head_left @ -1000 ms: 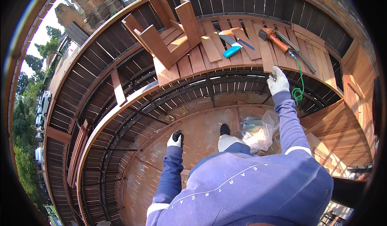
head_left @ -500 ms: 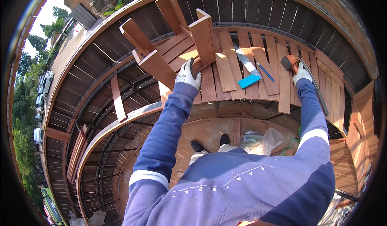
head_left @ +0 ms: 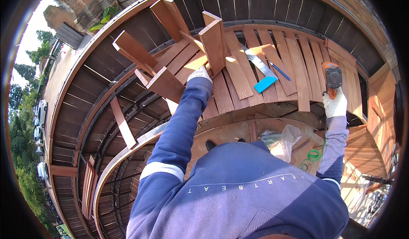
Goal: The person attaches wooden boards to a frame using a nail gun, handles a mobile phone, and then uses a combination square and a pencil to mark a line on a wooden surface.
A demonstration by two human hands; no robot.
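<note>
My right hand [head_left: 335,102], in a whitish work glove, grips an orange and black nail gun [head_left: 332,76] and holds it upright over the right end of the slatted bench. My left hand [head_left: 199,75], gloved too, is closed at the near side of a wooden frame [head_left: 211,43] made of upright boards on the slats; its fingertips are partly hidden. Right of the frame, a try square [head_left: 265,84] with a blue handle and metal blade lies on the slats [head_left: 238,83]. Beside it is a blue pencil [head_left: 280,71].
A curved dark backrest [head_left: 255,4] runs behind the bench. Below, clear plastic bags [head_left: 284,143] and a green hose [head_left: 313,156] lie on the floor. At left are a loose board [head_left: 122,123] and stacked strips [head_left: 88,190] on the curved framework. A wooden panel [head_left: 380,124] stands at right.
My right hand has lifted the nail gun, turned it upright and brought it nearer me and rightward. My left hand's fingers have curled in at the frame. The view has shifted slightly.
</note>
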